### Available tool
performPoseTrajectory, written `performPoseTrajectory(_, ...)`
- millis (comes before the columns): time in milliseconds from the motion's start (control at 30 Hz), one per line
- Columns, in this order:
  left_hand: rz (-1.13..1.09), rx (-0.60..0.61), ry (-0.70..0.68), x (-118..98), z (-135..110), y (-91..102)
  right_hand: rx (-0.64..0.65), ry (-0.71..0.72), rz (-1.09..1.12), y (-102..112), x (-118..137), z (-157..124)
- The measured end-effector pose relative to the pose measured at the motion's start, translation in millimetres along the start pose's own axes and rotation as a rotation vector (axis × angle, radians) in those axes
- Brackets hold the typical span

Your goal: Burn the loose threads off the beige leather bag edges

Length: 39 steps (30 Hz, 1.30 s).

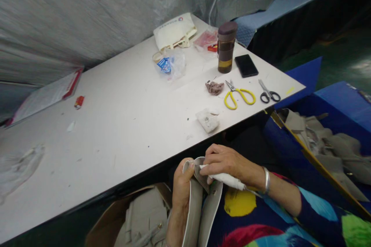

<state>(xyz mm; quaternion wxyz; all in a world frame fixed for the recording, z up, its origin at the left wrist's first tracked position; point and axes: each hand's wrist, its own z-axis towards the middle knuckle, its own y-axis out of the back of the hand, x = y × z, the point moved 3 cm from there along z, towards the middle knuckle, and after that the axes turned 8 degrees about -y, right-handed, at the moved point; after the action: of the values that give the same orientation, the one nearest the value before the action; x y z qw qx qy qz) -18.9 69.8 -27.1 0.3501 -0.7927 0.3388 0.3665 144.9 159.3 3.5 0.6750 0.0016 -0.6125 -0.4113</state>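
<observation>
Over my lap, just off the table's front edge, my left hand (183,181) is closed on a folded beige leather-like piece (193,210), thumb at its upper edge. The piece hangs down in two flaps, and a small metal fitting shows on the right one. My right hand (224,164) grips a tool with a white-wrapped handle (230,181); a thin metal shaft points back toward my wrist. The handle's other end lies at the opening between the flaps. My right fingertips are partly hidden there.
On the white table (121,135) are yellow-handled scissors (239,96), black-handled scissors (269,94), a phone (246,65), a drink bottle (226,48) and a small white packet (208,120). Beige pieces fill a blue box (301,150) at right and a cardboard box (107,216) below.
</observation>
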Motion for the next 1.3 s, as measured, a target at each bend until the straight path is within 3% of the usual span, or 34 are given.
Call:
performPoseTrajectory(200,0.022,-0.001,-0.017,-4,-2,-3.7,-0.173,-0.116,0.336,-5,-18,-8)
performPoseTrajectory(333,0.029,0.003,-0.019,-3,-4,-3.7,-0.307,-0.187,0.314,-5,-14,-6)
performPoseTrajectory(433,0.115,-0.001,-0.094,-4,-5,-3.6,-0.238,-0.266,0.218,-8,-8,2)
performPoseTrajectory(533,0.299,-0.053,-0.258,-8,-7,-2.8,-0.142,-0.356,0.259,-16,-5,7)
performPoseTrajectory(700,0.564,-0.164,-0.452,-11,-11,1.2,-0.173,-0.409,0.418,-29,-1,8)
performPoseTrajectory(900,0.582,-0.089,-0.387,-7,-10,3.5,-0.276,-0.502,0.462,-35,-4,5)
performPoseTrajectory(1133,0.547,0.051,-0.325,-1,-7,7.4,-0.262,-0.541,0.481,-34,-12,-3)
performPoseTrajectory(1300,0.518,0.061,-0.287,2,-6,9.2,-0.230,-0.519,0.503,-34,-9,-4)
